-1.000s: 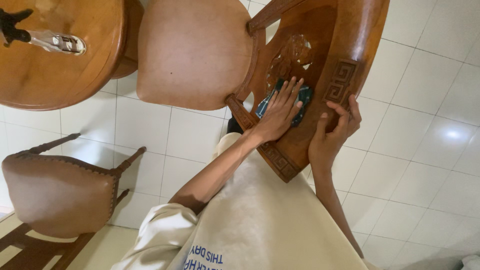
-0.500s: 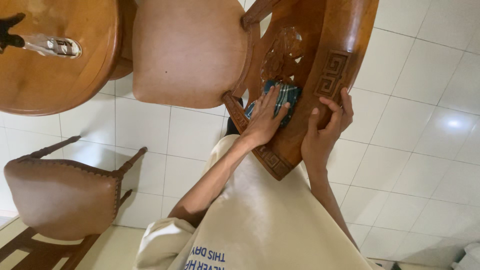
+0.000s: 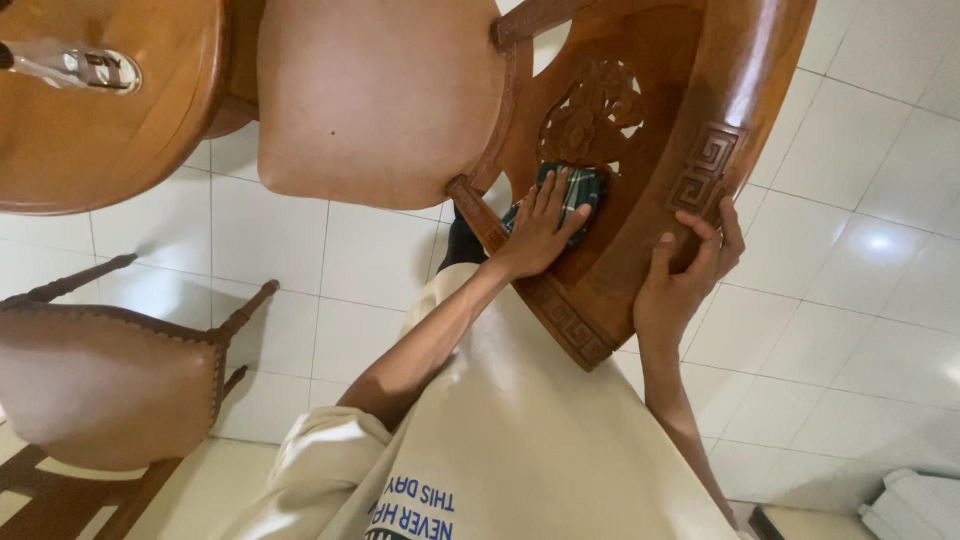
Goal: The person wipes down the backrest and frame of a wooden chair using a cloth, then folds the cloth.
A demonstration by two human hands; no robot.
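A carved wooden chair with a tan padded seat stands in front of me. My left hand lies flat on a dark green checked cloth and presses it against the inside of the chair back, just below the flower carving. My right hand grips the curved top rail of the chair back next to a square key-pattern carving, thumb on the inner face and fingers wrapped over the edge.
A round wooden table at the top left carries a clear spray bottle lying on it. A second padded chair stands at the lower left. The floor is white tile. A white object sits at the bottom right.
My left hand has slid the cloth a short way along the chair back toward the seat side. My right hand keeps its grip on the rail. The view has shifted slightly.
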